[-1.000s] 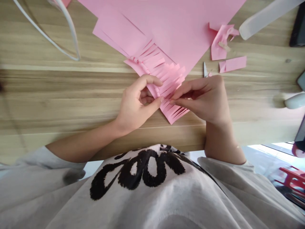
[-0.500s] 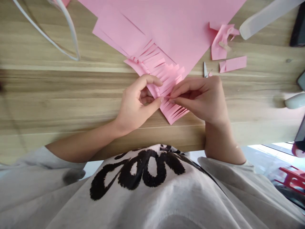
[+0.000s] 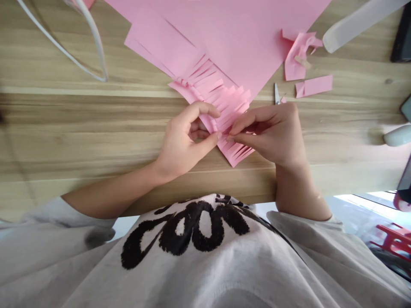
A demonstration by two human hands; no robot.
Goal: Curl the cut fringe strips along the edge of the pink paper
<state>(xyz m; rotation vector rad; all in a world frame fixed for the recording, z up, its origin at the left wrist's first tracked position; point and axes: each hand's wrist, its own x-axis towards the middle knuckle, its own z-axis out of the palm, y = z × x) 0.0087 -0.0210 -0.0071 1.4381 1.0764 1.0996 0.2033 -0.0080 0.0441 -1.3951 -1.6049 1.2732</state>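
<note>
A pink fringed paper strip (image 3: 210,87), cut into many narrow tabs along one side, lies slanting across the wooden table. Some of its tabs are curled over toward the uncut edge; those at the near end lie flat. My left hand (image 3: 186,137) bends round the strip's left edge, thumb and fingers closed on it. My right hand (image 3: 269,130) pinches at the tabs close to the left thumb, its fingertips pressed together on the fringe. The fingers partly hide the tab between them. Beneath the strip's far end is a large pink paper sheet (image 3: 250,38).
Scissors (image 3: 276,93) show a blade tip beside my right hand. Crumpled pink paper scraps (image 3: 297,57) and a folded pink piece (image 3: 314,86) lie to the right. A white cable (image 3: 96,40) loops at the upper left of the wooden table (image 3: 64,124).
The fringed strip has shifted slightly to the right under my hands. My right fingertips have moved a little lower on the tabs; the left hand barely moves.
</note>
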